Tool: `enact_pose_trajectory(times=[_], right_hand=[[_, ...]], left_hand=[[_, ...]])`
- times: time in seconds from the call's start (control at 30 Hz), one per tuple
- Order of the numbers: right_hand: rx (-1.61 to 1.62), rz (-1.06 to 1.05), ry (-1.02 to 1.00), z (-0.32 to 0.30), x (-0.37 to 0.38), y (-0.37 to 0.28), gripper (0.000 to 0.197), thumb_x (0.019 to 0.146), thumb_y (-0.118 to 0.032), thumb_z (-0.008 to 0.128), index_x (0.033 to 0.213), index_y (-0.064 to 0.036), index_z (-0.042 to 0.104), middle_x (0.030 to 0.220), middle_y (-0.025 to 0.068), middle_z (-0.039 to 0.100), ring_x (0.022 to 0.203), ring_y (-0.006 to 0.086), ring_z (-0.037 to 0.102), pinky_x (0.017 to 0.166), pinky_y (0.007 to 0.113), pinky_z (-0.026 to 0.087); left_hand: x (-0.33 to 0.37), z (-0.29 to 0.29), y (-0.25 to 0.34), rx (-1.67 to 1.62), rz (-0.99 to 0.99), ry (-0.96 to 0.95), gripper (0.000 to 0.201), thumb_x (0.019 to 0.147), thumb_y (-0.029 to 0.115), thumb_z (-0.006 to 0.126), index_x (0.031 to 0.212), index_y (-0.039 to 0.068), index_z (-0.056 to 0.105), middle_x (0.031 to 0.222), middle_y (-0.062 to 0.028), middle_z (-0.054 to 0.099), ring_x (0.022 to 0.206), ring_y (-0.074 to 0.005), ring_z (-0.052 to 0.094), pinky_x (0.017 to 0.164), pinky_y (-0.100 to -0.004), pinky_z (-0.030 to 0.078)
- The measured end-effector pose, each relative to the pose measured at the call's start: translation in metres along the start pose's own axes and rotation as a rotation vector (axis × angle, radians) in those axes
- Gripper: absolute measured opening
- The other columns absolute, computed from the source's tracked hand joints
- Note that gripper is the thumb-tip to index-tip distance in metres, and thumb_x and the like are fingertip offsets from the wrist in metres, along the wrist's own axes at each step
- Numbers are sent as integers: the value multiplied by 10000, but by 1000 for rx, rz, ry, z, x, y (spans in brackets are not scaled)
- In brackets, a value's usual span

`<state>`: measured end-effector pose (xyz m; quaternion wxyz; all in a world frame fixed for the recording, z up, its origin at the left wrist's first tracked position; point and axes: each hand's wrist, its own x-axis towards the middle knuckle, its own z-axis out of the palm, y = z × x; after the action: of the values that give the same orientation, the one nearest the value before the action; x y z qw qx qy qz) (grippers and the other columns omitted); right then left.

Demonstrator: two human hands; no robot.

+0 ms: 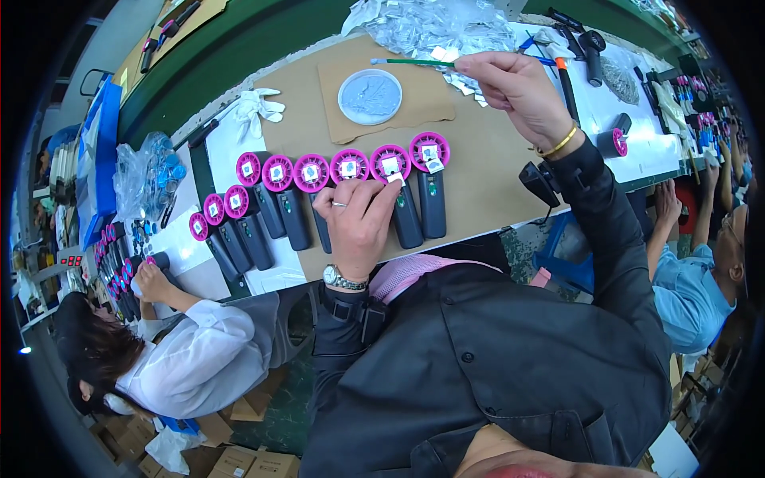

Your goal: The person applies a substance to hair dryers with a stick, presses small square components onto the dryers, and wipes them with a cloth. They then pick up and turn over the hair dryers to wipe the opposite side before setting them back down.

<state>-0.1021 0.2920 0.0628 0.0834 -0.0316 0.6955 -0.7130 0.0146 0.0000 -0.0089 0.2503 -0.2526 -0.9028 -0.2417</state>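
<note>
A row of handheld fans with round pink heads (349, 165) and dark grey handles (433, 209) lies on brown card. White squares with grey smears sit at the middles of the heads. My left hand (356, 227) is over the row, its fingers closed on a small white square (396, 180) at the lower edge of one pink head (390, 150). Pinched in my right hand (514, 88) is a thin green stick (422, 62) with a pale grey tip, held level above the far side of the card. Near it stands a round white dish (370, 96) of grey paste.
Plastic bags with white pieces (442, 32) lie at the back. White gloves (256, 107) rest at the back left. An orange-tipped tool (566, 89) and a black fan (592, 57) are at right. Co-workers sit on both sides, one in a white shirt (199, 354).
</note>
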Motion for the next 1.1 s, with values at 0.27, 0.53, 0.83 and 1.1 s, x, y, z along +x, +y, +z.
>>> enact_pose_trajectory(times=[0.27,0.53,0.83,1.1], right_hand=[[-207,-95,63,13,-55,-11,168,1017,-111,762,1121,12,810,850,-29,647,669,40,445,559,223,305],[-701,-715,-55,35,-93,15,198,875,20,817,1072,5,806,826,42,626,649,135,541,543,308,398],[-1185,-1087,-289,41,-91,24,430,705,-2,785,1133,42,770,791,27,501,669,167,573,540,337,458],[-1201,-1091,-357,49,-90,28,441,709,-40,755,1142,43,770,833,37,467,731,160,586,538,321,465]], left_hand=[[-4,1,-1,-12,-37,-20,260,862,120,846,1116,148,799,1019,21,708,1018,-174,635,995,-410,317],[0,-2,1,0,-5,38,201,879,114,819,1073,137,773,988,39,705,964,-153,649,923,-406,328],[-1,0,-2,-7,-6,48,198,875,113,820,1065,141,770,987,39,705,972,-157,652,910,-413,330],[-1,0,-5,-28,-5,60,197,870,117,823,1058,141,770,979,40,703,973,-158,651,908,-414,329]])
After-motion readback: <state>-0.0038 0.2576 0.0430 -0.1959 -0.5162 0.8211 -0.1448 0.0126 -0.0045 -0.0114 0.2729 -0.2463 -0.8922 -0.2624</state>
